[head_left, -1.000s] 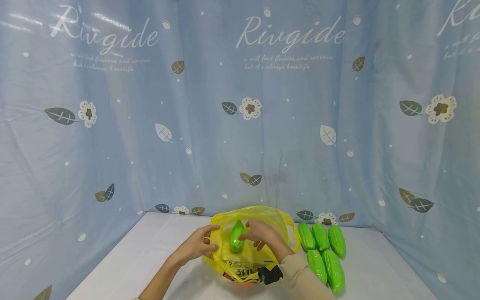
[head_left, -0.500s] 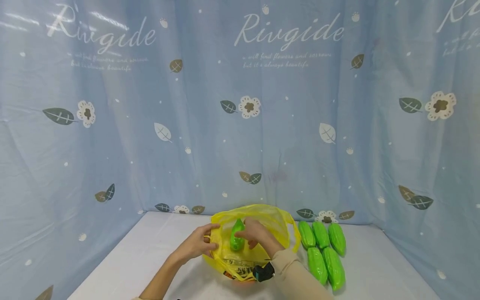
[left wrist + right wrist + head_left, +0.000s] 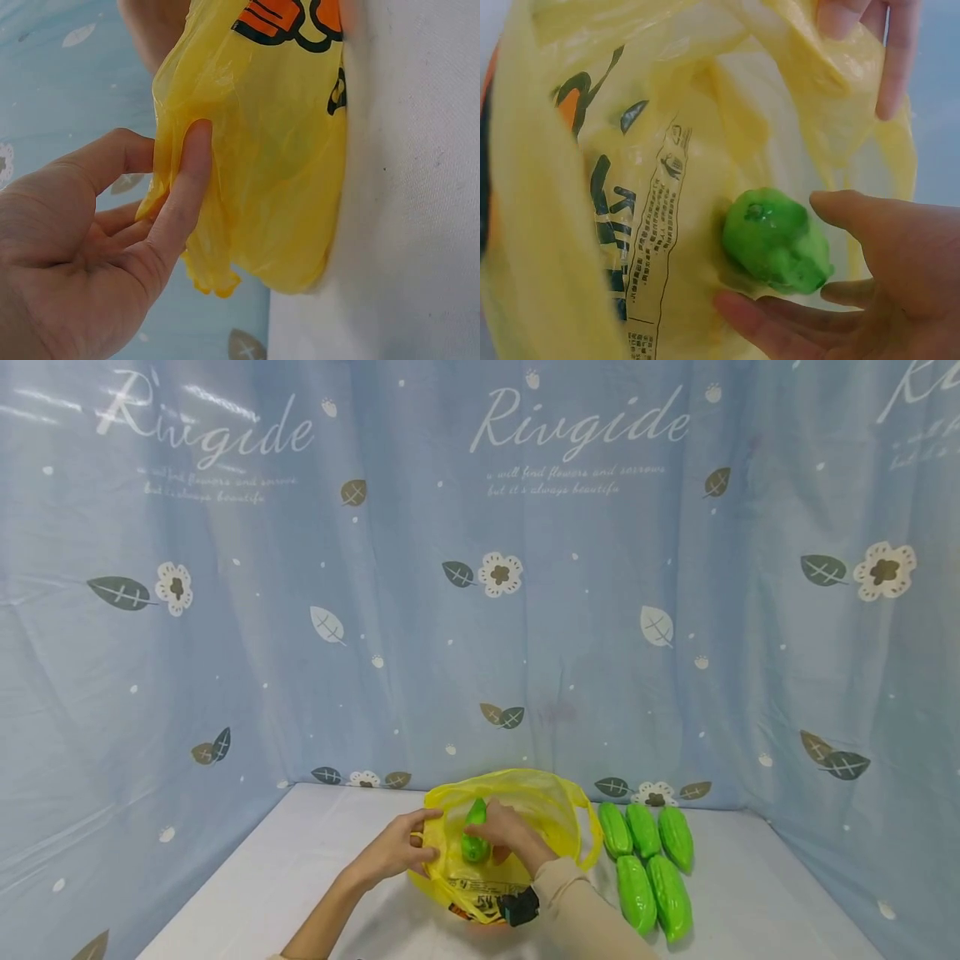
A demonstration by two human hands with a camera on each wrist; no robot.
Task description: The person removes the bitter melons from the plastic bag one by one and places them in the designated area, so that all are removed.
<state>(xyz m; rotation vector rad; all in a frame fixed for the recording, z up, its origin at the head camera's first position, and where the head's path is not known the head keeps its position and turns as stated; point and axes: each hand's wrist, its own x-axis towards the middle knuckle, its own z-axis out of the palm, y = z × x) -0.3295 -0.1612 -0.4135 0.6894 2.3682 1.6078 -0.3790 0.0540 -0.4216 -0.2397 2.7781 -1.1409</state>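
Observation:
A yellow plastic bag (image 3: 555, 797) stands on the table with its mouth facing me. My left hand (image 3: 395, 847) holds the left edge of its mouth; in the left wrist view the thin bag (image 3: 277, 172) lies between the fingers of this left hand (image 3: 112, 247). Inside the bag is a green bitter melon (image 3: 476, 814), its tip pointing away. My right hand (image 3: 517, 835) reaches in over it from the right. In the right wrist view, the right hand (image 3: 885, 277) has its thumb and spread fingers around the bitter melon (image 3: 776, 240), the thumb slightly off its surface.
To the right of the bag lie several more bitter melons (image 3: 636, 893) in two rows on the white table (image 3: 750, 893). A blue patterned curtain (image 3: 420, 635) encloses the table at the back and sides. A black device (image 3: 519, 906) is on my right wrist.
My right hand has moved slightly left and deeper over the bitter melon, its thumb now overlapping it more. The left hand and the bag keep their places.

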